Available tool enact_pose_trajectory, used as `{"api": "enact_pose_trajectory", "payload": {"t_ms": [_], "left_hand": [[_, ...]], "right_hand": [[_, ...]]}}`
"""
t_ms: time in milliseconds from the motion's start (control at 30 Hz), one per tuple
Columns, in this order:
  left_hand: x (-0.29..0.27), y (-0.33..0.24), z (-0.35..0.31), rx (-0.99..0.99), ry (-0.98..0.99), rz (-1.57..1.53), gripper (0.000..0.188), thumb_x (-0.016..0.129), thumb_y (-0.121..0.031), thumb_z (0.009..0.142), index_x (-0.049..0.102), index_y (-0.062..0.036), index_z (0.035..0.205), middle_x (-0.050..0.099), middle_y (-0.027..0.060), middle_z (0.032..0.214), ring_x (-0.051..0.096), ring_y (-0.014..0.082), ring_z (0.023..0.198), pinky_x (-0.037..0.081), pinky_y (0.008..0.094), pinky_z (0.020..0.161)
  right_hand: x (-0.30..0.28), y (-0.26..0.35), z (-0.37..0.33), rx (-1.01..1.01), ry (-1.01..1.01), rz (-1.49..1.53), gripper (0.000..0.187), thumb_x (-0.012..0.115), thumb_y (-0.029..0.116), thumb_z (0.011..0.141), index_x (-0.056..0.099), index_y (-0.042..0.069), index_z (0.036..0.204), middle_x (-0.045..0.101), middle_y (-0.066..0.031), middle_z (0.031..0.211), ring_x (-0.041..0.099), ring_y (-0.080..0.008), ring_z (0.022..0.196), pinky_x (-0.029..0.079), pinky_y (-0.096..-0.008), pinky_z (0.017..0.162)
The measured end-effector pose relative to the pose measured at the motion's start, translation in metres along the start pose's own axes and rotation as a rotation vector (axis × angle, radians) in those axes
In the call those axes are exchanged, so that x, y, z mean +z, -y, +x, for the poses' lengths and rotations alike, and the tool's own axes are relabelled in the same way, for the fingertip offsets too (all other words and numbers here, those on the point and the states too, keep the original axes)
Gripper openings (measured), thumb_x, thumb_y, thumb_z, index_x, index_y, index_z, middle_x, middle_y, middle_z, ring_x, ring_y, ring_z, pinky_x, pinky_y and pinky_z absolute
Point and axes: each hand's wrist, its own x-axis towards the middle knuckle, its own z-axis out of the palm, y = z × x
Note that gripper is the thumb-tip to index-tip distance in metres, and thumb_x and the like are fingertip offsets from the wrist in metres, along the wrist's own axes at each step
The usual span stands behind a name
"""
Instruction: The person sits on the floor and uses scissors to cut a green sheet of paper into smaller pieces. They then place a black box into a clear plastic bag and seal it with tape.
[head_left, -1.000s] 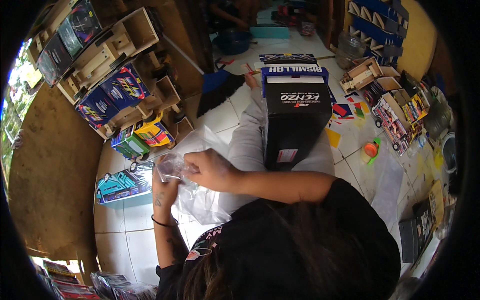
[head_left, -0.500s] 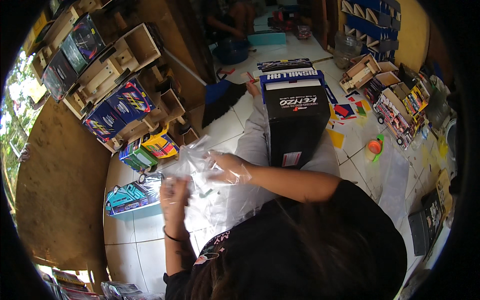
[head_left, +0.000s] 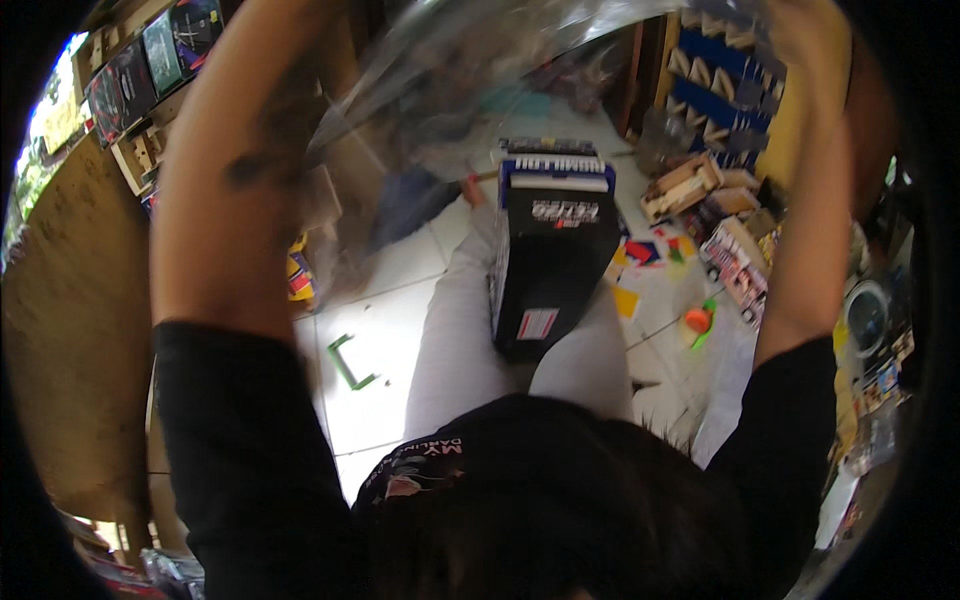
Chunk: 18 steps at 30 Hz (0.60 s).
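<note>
Both my arms are raised high. Clear plastic (head_left: pixel 440 60), blurred, spreads across the top of the head view between them. My left hand is beyond the upper edge, and only its forearm shows. My right hand (head_left: pixel 797 35) is at the upper right, too smeared by motion to show its fingers. Between my legs stands a black box-bodied toy truck (head_left: pixel 555 265) with a blue-framed top end and a white label low down. Neither hand is near it.
A green angular piece (head_left: pixel 347 362) lies on the tiles at left. Colored sticker scraps (head_left: pixel 640 252), an orange and green round item (head_left: pixel 699 319) and toy trucks (head_left: pixel 735 265) lie at right. Blue pieces (head_left: pixel 715 95) hang by the wall. A brown board (head_left: pixel 80 370) stands at left.
Both hands have risen from beside my left leg to the top of the view, spreading the plastic upward. My left arm now covers the left-side toy trucks. The green piece has come into sight.
</note>
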Motion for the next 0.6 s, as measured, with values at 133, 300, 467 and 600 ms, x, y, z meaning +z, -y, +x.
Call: {"api": "enact_pose_trajectory", "payload": {"t_ms": [133, 300, 467, 600], "left_hand": [[0.068, -0.216, 0.015, 0.186, -0.171, -0.671, 0.026, 0.05, -0.023, 0.083, 0.058, -0.0052, 0.1, 0.061, 0.0148, 0.089, 0.061, 0.0245, 0.079, 0.048, 0.0357, 0.07], [0.168, -0.387, -0.124, 0.472, 0.846, -0.98, 0.031, 0.051, -0.023, 0.083, 0.058, -0.0078, 0.108, 0.063, 0.0126, 0.096, 0.061, 0.0207, 0.085, 0.048, 0.0329, 0.074], [0.234, -0.381, -0.065, -0.304, 0.679, -1.252, 0.033, 0.051, -0.024, 0.083, 0.057, -0.0091, 0.112, 0.063, 0.0102, 0.098, 0.061, 0.0187, 0.085, 0.048, 0.0316, 0.074], [0.189, -0.399, 0.068, -0.22, 0.255, -1.543, 0.027, 0.054, -0.021, 0.081, 0.059, -0.01, 0.104, 0.062, 0.0092, 0.096, 0.06, 0.0186, 0.083, 0.047, 0.0316, 0.074]], "right_hand": [[-0.154, -0.145, -0.022, 0.043, -0.474, -0.06, 0.036, 0.063, 0.02, 0.075, 0.052, 0.001, 0.103, 0.056, -0.0133, 0.083, 0.056, -0.0208, 0.076, 0.045, -0.0352, 0.067], [-0.16, -0.322, -0.268, 0.537, 0.873, -0.701, 0.035, 0.057, 0.021, 0.079, 0.053, -0.001, 0.106, 0.057, -0.0191, 0.091, 0.058, -0.0252, 0.08, 0.045, -0.0392, 0.07], [-0.202, -0.371, -0.265, 0.393, 0.763, -0.857, 0.032, 0.051, 0.022, 0.084, 0.054, -0.002, 0.105, 0.059, -0.0215, 0.093, 0.06, -0.0274, 0.08, 0.046, -0.0412, 0.069], [-0.318, -0.324, -0.095, 0.702, -0.033, -0.625, 0.025, 0.049, 0.023, 0.086, 0.057, 0.001, 0.094, 0.06, -0.0123, 0.079, 0.057, -0.0222, 0.067, 0.047, -0.0368, 0.06]]}}
